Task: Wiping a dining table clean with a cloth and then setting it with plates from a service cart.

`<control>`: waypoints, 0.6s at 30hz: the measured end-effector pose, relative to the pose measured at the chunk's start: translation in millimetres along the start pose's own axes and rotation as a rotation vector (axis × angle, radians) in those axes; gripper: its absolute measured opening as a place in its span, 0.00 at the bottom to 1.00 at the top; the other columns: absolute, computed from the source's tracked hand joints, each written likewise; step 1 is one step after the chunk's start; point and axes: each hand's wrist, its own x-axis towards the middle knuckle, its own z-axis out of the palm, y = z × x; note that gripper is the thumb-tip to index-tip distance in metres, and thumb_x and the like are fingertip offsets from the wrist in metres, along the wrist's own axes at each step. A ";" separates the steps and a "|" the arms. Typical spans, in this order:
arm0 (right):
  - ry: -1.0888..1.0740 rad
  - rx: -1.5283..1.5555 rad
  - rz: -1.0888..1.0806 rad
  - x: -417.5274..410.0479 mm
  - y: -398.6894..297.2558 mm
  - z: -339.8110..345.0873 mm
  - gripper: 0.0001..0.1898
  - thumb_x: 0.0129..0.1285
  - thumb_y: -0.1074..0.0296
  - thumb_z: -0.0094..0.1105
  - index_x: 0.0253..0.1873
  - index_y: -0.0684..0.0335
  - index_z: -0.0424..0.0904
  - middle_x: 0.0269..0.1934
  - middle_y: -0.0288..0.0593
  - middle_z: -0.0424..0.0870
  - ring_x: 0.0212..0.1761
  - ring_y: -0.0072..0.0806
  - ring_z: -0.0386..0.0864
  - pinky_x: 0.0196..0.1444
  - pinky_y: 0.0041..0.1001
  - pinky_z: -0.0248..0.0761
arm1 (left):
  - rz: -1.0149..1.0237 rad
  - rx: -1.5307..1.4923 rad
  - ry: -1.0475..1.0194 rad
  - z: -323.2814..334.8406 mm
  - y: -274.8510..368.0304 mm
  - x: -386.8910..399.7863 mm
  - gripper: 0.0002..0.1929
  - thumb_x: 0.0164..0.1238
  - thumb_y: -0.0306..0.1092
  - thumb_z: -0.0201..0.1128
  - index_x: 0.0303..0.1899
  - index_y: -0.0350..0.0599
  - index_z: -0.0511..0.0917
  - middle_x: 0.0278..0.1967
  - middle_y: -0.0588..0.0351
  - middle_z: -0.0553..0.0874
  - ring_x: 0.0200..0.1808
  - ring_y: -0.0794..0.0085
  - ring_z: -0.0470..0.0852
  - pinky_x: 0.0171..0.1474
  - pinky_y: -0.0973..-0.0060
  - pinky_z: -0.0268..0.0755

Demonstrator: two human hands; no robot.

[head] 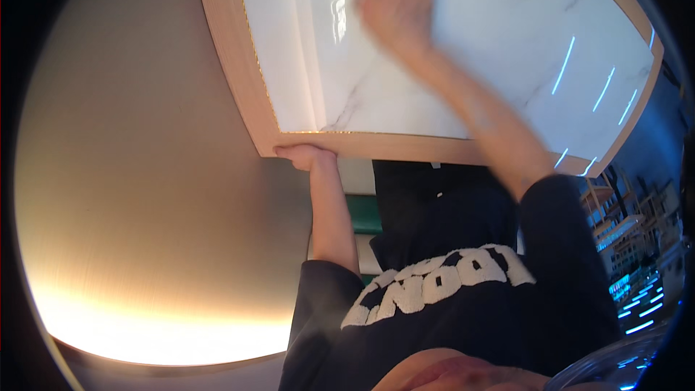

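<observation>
A table (pixel 488 54) with a glossy white marble-patterned top and a light wooden border fills the upper view. My left hand (pixel 308 156) touches the wooden border (pixel 402 147) at the near left corner. How its fingers bend around that edge is partly hidden. Over the white surface, my right hand (pixel 396 5) is blurred by motion, its fingers seemingly curled downward. A faint bluish smear shows beside it, and whether the hand holds something cannot be made out.
A smooth beige wall panel (pixel 146 146) stands along the table's left side, brightly lit low down. Part of a green and white seat (pixel 364 214) shows behind my left forearm. Wooden chairs or shelves (pixel 600 195) appear dimly at the right.
</observation>
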 end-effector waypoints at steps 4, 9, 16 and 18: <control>-0.095 0.203 -0.513 -159.1 -50.1 26.9 0.08 0.51 0.65 0.55 0.36 0.57 0.76 0.40 0.39 0.77 0.44 0.34 0.75 0.47 0.35 0.66 | -0.034 0.006 -0.075 0.5 -5.7 0.2 0.41 0.70 0.66 0.35 0.66 0.33 0.61 0.65 0.46 0.67 0.63 0.54 0.69 0.64 0.63 0.65; -0.218 0.392 -0.523 -213.4 29.8 -13.8 0.09 0.51 0.66 0.56 0.39 0.58 0.77 0.42 0.39 0.78 0.46 0.33 0.75 0.47 0.34 0.67 | 0.058 0.085 -0.148 -6.8 -5.6 -1.1 0.40 0.70 0.66 0.32 0.67 0.38 0.61 0.65 0.48 0.67 0.63 0.55 0.68 0.65 0.62 0.65; -0.074 0.226 -0.015 -244.4 82.0 -42.3 0.14 0.44 0.66 0.63 0.39 0.57 0.77 0.44 0.40 0.76 0.45 0.38 0.75 0.48 0.38 0.67 | 0.024 0.132 -0.049 0.8 -0.1 -23.8 0.39 0.70 0.65 0.31 0.67 0.37 0.61 0.66 0.47 0.67 0.63 0.54 0.69 0.65 0.62 0.65; -0.453 0.401 -0.108 -231.8 30.1 -19.4 0.07 0.51 0.65 0.56 0.36 0.57 0.76 0.38 0.41 0.77 0.45 0.36 0.74 0.47 0.36 0.66 | 0.006 0.149 -0.056 1.1 -3.0 -22.0 0.40 0.69 0.65 0.31 0.67 0.38 0.61 0.66 0.48 0.67 0.63 0.54 0.69 0.65 0.62 0.65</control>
